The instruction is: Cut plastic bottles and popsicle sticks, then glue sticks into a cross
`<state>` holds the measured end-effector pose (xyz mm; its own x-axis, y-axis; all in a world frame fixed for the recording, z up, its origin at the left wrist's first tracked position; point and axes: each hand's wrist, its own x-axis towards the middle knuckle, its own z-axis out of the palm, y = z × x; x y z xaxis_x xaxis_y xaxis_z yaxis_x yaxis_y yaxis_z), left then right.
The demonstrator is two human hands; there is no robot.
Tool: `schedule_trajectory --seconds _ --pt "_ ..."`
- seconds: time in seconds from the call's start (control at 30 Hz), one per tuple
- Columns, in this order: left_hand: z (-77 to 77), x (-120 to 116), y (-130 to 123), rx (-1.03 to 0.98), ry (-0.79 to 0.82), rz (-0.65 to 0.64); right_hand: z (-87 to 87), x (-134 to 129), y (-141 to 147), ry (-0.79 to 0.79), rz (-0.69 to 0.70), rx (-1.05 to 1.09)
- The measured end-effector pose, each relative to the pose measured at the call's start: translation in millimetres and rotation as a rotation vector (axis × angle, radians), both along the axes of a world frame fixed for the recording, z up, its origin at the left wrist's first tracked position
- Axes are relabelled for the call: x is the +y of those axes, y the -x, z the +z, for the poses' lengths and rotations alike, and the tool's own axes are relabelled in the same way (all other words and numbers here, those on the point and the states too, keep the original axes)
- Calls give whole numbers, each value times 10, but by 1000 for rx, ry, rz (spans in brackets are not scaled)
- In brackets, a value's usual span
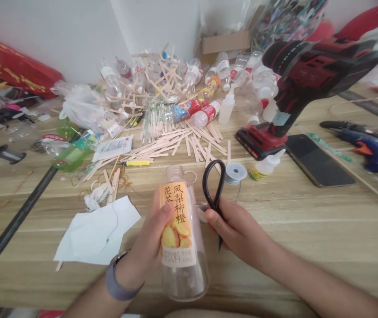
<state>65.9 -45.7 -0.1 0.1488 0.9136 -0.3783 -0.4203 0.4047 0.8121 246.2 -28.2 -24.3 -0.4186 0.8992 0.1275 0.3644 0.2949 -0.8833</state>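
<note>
My left hand [151,236] is wrapped round a clear plastic bottle [189,282] with an orange and cream label showing fruit. The bottle's neck points away from me, and no cap sits on it. In my right hand [233,223] is a pair of scissors [213,176] with black loop handles. One handle loop sticks up past the fingers, and a dark pointed end shows below them. The scissors are close beside the bottle's right side; whether they touch it I cannot tell. Just beyond my right hand lies a spool of thread [236,171].
A red cordless drill [295,88] stands at right, near a phone [319,159], a glue bottle [266,165] and a blue glue gun [374,148]. Wooden sticks [162,145] and several plastic bottles crowd the back. White paper [92,234] and a black bar [17,221] lie at left.
</note>
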Motion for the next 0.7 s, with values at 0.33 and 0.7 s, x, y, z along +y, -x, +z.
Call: schedule_trajectory --seconds 0.33,0.7 --pt "-151 -50 50 220 -205 71 46 -1 6 21 -72 -51" --pt "-4 -67 117 313 -425 -7 182 -128 -5 299 -22 79"
